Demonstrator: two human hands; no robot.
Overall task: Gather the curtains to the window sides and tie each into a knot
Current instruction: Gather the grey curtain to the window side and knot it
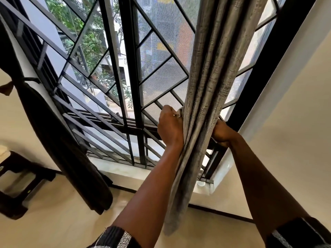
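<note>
A grey textured curtain (213, 68) hangs bunched into folds in front of the right part of the window. My left hand (170, 126) grips its left edge at about sill height, fingers curled into the cloth. On the opposite side my right hand (223, 134) holds the bundle's right edge, so the cloth is squeezed between both hands. Below them the curtain's tail (179, 199) hangs loose down to near the floor. A dark curtain (59, 145) hangs gathered at the window's left side, with no knot visible in it.
The window has a black metal grille (129, 72) and a pale sill (125, 170) beneath it. A dark stool (19, 183) stands on the beige floor at the left. A cream wall (286, 122) rises to the right.
</note>
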